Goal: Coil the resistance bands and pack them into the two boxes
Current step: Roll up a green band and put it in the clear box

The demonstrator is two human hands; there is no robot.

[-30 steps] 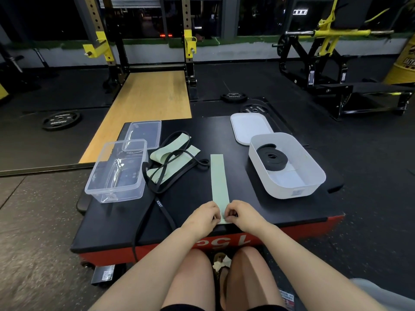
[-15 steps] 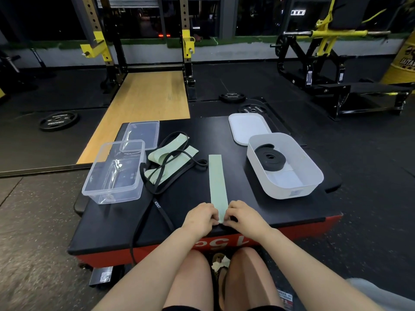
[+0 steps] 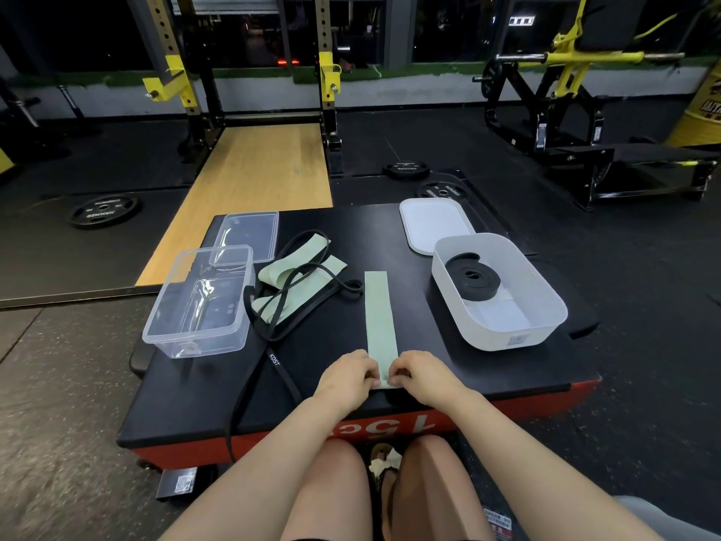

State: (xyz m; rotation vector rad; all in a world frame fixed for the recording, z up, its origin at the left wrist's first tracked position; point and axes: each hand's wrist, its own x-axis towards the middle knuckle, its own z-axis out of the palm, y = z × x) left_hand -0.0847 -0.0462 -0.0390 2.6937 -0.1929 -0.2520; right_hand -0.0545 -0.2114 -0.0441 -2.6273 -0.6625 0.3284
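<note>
On the near edge of a black plyo box, a flat pale-green resistance band lay stretched away from the person, its near end pinched between the left hand and right hand. A coiled black band sat in the white box to the right. Left stood a clear plastic box beside tangled green and black bands.

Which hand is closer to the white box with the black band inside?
Right. The right hand pinches the flat green band just below-left of the white box; the left hand sits across the band, farther away.
</note>
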